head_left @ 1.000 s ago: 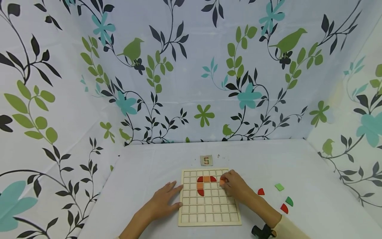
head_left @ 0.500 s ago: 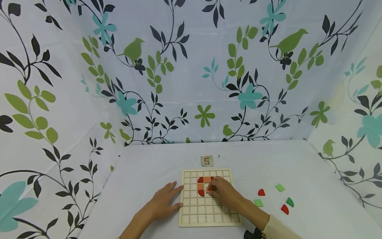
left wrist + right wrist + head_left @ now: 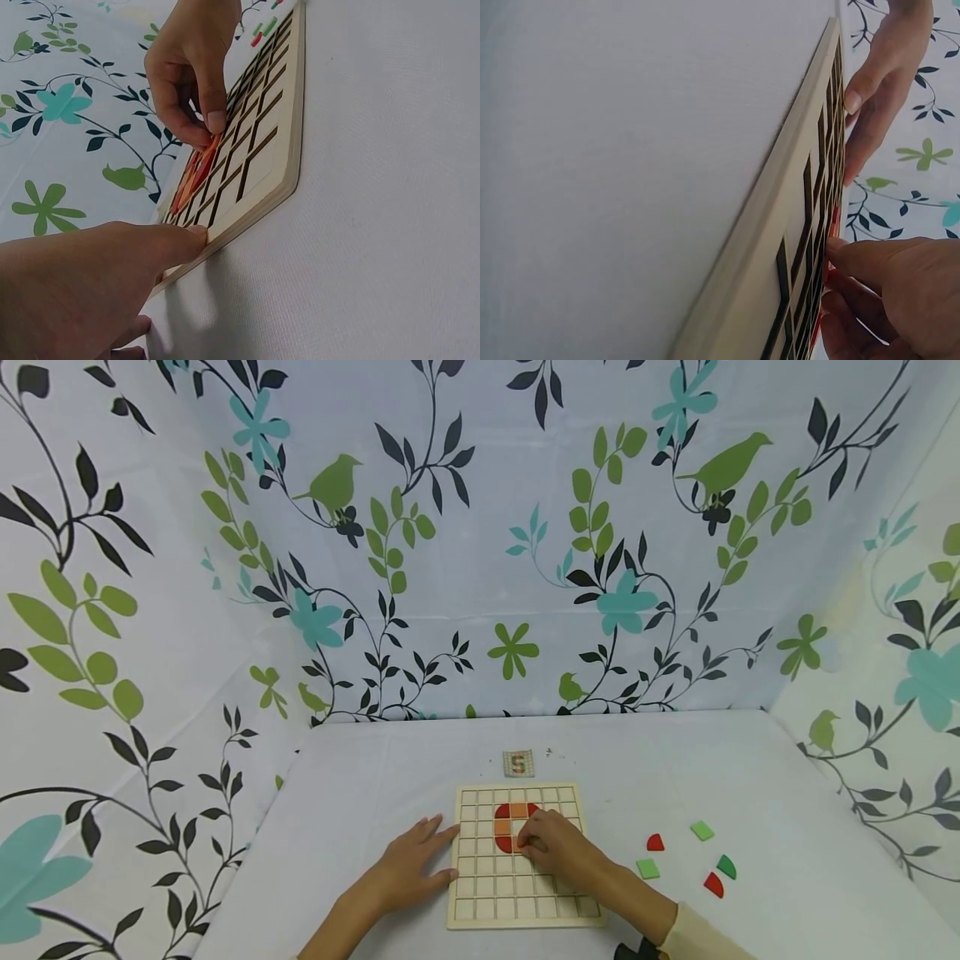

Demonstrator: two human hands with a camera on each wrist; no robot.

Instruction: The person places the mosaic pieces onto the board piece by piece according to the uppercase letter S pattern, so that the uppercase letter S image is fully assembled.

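Observation:
A square wooden board with a grid of cells lies on the white cloth. Red quarter-round tiles and orange square tiles sit in cells of its upper middle, forming a bent line. My right hand is over the board, thumb and fingertips pinching an orange square tile at the cell right of the lower red tile. The fingers partly hide that tile. My left hand rests against the board's left edge with its fingers spread; in the left wrist view its thumb touches the rim.
Right of the board lie light green square tiles, a dark green quarter-round tile and loose red quarter-round tiles. Beyond the board is a small card with an S-like pattern. A leaf-and-bird patterned cloth hangs behind.
My right hand has moved left and toward me across the board with the orange tile, from the right columns to beside the lower red tile. The left hand has stayed put.

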